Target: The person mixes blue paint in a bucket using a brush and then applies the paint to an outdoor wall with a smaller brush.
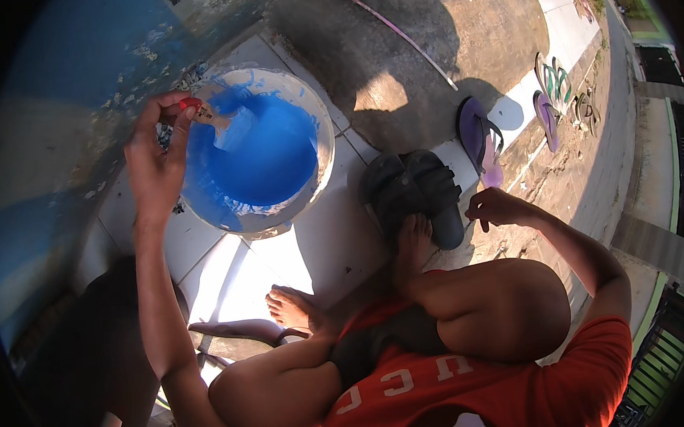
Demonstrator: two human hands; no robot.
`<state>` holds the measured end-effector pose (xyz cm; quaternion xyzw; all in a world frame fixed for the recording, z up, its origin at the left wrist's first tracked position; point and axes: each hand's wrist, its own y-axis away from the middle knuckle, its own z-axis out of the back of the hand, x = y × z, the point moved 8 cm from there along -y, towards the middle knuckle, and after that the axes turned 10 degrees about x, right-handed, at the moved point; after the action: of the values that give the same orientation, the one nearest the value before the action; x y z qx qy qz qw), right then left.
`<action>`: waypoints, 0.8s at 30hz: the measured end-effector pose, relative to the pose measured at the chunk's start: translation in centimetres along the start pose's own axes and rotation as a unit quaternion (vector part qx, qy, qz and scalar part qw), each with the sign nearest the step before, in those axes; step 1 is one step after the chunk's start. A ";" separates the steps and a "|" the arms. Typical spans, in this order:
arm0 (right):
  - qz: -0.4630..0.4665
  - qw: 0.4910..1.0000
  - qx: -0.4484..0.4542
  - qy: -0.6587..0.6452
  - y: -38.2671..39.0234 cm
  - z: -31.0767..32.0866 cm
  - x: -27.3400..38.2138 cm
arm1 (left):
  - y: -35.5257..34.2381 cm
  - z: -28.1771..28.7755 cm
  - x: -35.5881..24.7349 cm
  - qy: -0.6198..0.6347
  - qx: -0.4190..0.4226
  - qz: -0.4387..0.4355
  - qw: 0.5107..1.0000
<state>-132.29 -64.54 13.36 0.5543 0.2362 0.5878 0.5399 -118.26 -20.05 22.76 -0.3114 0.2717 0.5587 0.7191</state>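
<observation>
My left hand (162, 150) grips a paintbrush (206, 117) by its wooden handle, whose end is red. The brush's wide end reaches over the blue paint (264, 152) and touches or dips into it; its tip is hard to make out against the paint. Around the paint is a round, pale bucket (324, 128), its inner wall smeared with blue. Away to the right, my right hand (502, 206) hangs beyond my knee, fingers loosely bent and slightly apart, with nothing visible in them.
Black sandals (411, 190) lie by my right foot. A purple flip-flop (474, 131) and more footwear lie further right. A thin stick (393, 30) crosses the grey floor patch (307, 20). A stained blue wall (64, 152) rises at left. White tiles (344, 252) lie under the bucket.
</observation>
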 end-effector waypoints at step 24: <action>0.258 0.870 -0.402 0.118 -13.7 28.2 9.3 | 1.9 1.4 0.8 0.073 -0.044 -0.025 0.996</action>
<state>-99.79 -61.06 12.82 0.2569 -0.1103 0.8113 0.5135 -119.89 -18.16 22.78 -0.3895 0.2904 0.5277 0.6968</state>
